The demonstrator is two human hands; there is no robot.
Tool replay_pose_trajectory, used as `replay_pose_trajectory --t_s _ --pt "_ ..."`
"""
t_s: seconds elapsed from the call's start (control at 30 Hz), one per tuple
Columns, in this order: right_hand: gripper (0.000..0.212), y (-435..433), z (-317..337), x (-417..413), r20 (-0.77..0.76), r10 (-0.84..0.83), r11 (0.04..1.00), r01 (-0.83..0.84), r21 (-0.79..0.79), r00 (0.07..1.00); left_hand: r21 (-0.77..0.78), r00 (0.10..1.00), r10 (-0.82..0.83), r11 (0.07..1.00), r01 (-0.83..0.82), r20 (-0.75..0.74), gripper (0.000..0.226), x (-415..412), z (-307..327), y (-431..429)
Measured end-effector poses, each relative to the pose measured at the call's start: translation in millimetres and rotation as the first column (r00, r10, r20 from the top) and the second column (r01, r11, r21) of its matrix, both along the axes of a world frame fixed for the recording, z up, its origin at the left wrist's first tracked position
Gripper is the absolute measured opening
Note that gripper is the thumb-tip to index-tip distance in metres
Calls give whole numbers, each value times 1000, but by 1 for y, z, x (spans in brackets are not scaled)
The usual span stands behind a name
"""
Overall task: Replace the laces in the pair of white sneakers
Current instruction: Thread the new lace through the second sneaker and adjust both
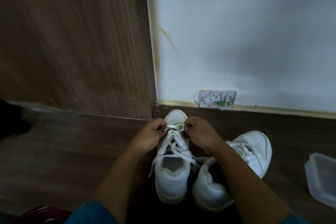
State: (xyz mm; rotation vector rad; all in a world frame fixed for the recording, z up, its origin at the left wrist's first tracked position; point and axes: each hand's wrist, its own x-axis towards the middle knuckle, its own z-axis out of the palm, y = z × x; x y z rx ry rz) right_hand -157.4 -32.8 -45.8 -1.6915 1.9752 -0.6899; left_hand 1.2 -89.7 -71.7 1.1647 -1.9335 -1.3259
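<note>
Much of the view is dim and soft, and its edges cut several things short. At 9 o'clock a dark shape (12, 120) runs off the frame and cannot be identified. At 7 o'clock a red curved edge (41, 214) and a patch of teal cloth (91, 212) are only partly in view. At 4 o'clock a clear plastic container (321, 178) sits on the floor (72, 151) with its right side out of frame. Its contents cannot be made out.

The fingertips of both hands are tucked in over the toe end of the lacing, so the exact eyelets under them are hidden. The left hand (154, 132) has its fingers curled narrowly and pinches the white lace (174, 143) at the left end of the lowest crossbar. The right hand (198, 131) is curled the same way and pinches the lace at the right end. The right forearm crosses in front of the second sneaker (254, 149), hiding part of its collar and its lacing.

The near sneaker (171, 183) stands upright on the floor at 6 o'clock from centre, its toe pointing to 12 toward the wall (236, 42). It is plain white, with flat laces crossed loosely up the tongue and loose ends trailing over both sides of the collar. The second sneaker lies just beside it at its 3 o'clock, toe angled to 2, and is also laced in white.

At the wall's foot, at 12 o'clock from the near sneaker's toe, is an open white wall box (216, 98) with small green parts inside. A wood-grain panel (72, 42) fills the left side.
</note>
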Motion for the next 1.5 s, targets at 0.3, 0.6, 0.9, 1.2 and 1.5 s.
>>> replay_pose_trajectory --t_s 0.3,0.6,0.9,1.2,1.5 --pt "9 1 -8 4 -30 -16 998 14 -63 999 -134 999 27 991 -24 23 31 -2 -2 3" --pt "13 4 -4 3 82 -42 997 48 -61 996 -28 994 -6 1000 3 -113 23 3 1 0" --pt "11 8 -1 -1 200 129 989 -111 -103 971 -68 985 -146 988 139 -97 26 9 1 2" --pt "18 10 3 3 156 161 983 -143 -117 975 -24 985 -165 986 164 -54 30 11 4 0" --pt "19 7 0 12 -155 169 981 -181 -66 973 -81 986 -162 984 158 -39 27 10 1 0"
